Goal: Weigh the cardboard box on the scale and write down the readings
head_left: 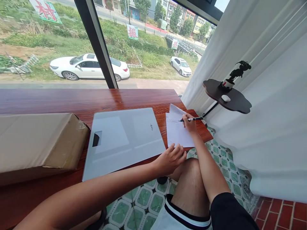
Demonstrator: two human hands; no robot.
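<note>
In my right hand is a black-and-white pen, pinched between closed fingers, its tip against the written side of a white sheet of paper. Small handwriting covers the upper part of the sheet, and its far edge curls up. My left hand lies at the near edge of the paper, fingers slightly bent and apart, holding nothing. Beside the paper, to the left, is a large flat silver-grey panel with a small dark marking; its near right corner is close to my left fingers.
A cardboard box sits on the left of the reddish wooden table. On the right, a small dark side table carries a potted plant and a white mouse-shaped object. A white curtain hangs behind it.
</note>
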